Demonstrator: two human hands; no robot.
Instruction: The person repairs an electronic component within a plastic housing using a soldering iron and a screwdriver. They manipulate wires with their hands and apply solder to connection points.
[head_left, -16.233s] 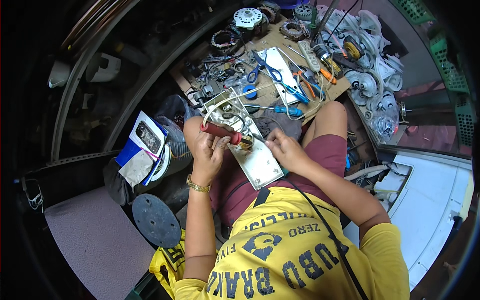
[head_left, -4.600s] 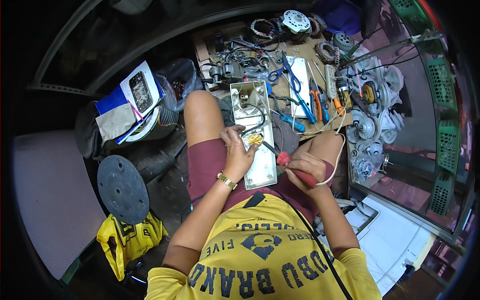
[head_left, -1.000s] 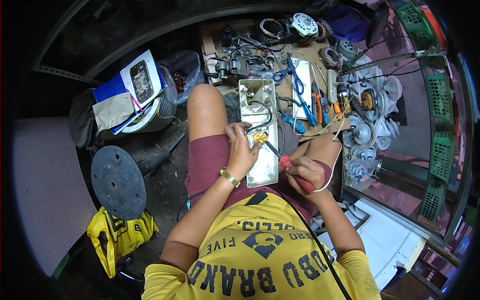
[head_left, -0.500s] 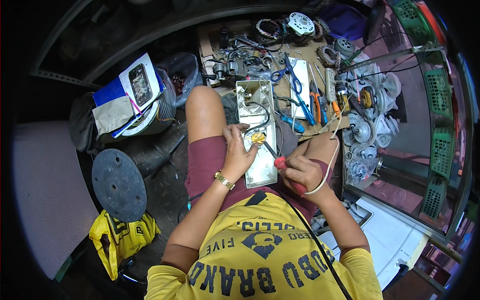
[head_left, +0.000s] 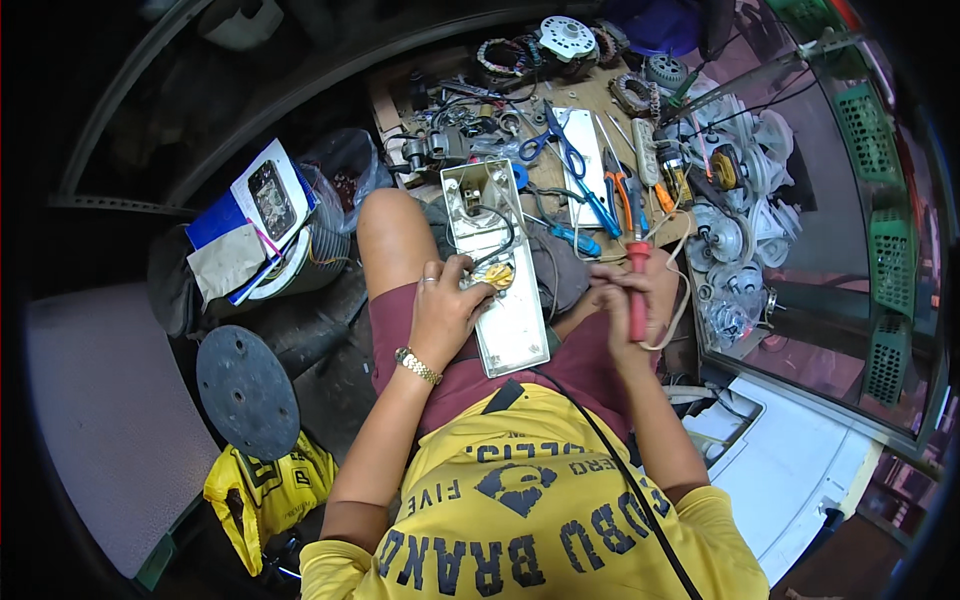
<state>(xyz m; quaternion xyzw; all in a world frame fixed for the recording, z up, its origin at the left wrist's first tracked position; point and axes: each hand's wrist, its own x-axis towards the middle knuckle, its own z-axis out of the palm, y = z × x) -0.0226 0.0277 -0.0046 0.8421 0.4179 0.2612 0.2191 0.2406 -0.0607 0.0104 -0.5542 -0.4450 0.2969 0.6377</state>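
Observation:
A long off-white housing (head_left: pixel 514 338) lies open side up across my lap, with a black cable (head_left: pixel 508 222) looping inside it. At its middle sits a small round yellow part (head_left: pixel 497 275), perhaps taped or wire-wound. My left hand (head_left: pixel 447 308) rests over the housing's left edge, thumb and fingers closed on that yellow part. To the right, apart from the housing, my right hand (head_left: pixel 622 305) grips a soldering iron (head_left: pixel 638 292) by its red handle, with a pale cord trailing from it. The iron stands upright in view; its tip is hard to see against the pliers behind.
Beyond my knees a wooden bench (head_left: pixel 592 92) holds scissors (head_left: pixel 570 160), pliers (head_left: pixel 622 195), a blue-handled screwdriver (head_left: pixel 575 238) and motor parts. White plastic pieces (head_left: pixel 750 170) pile up at right beside a glass case. A bucket (head_left: pixel 315 240) with papers stands left, near a round metal plate (head_left: pixel 247 392).
My right hand has drawn the soldering iron away from the yellow part to the right and turned it upright. My left hand stays at the yellow part. The whole view has shifted slightly.

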